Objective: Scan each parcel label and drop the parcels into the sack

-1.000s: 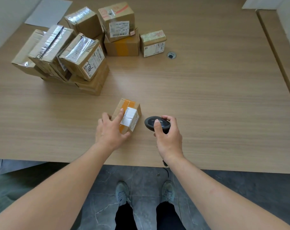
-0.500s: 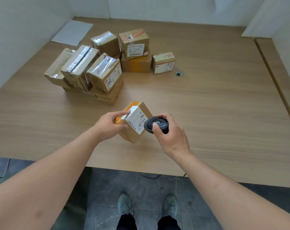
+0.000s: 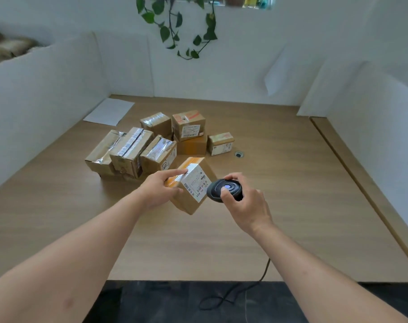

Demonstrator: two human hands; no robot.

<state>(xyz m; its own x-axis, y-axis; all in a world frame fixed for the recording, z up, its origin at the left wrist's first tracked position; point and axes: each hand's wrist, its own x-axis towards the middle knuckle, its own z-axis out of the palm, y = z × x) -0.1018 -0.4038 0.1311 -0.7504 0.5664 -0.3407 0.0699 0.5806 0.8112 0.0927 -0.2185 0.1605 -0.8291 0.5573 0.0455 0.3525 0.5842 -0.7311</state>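
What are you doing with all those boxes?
A person is scanning parcels. The left hand holds a small cardboard parcel tilted above the table, its white label turned toward the black scanner gripped in the right hand. The scanner's head sits right beside the label. More parcels wait in a pile farther back on the table. No sack is in view.

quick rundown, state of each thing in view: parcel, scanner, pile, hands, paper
parcel: lifted off the table, tilted, label facing up
scanner: gripped, thumb on its button, beside the label
pile: taped boxes, resting on the table, untouched
left hand: closed on parcel
right hand: closed on scanner
paper: flat on the table
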